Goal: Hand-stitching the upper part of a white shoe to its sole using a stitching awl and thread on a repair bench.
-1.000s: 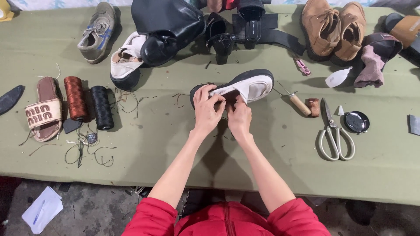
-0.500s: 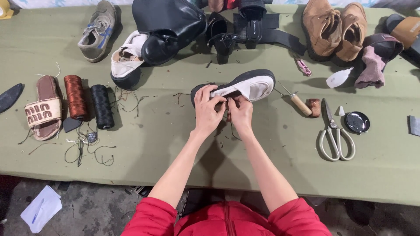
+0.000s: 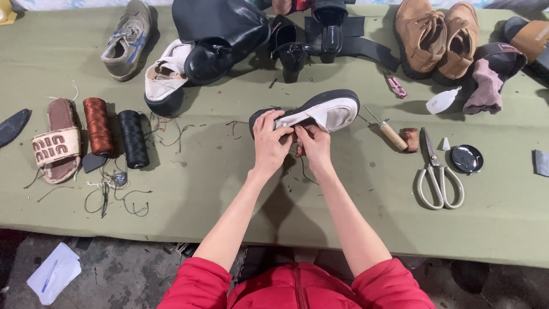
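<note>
A white shoe with a thick black sole lies on its side in the middle of the green table. My left hand grips its heel end from above, fingers curled over the upper. My right hand presses against the same heel end just to the right, fingers pinched at the edge of the upper. A thin dark thread hangs below the hands.
To the right lie an awl with a wooden handle, white-handled scissors and a small black tin. Left are brown and black thread spools and a sandal. Shoes and a black bag line the far edge.
Both hands have shifted slightly on the shoe's heel end; the shoe stays in about the same place.
</note>
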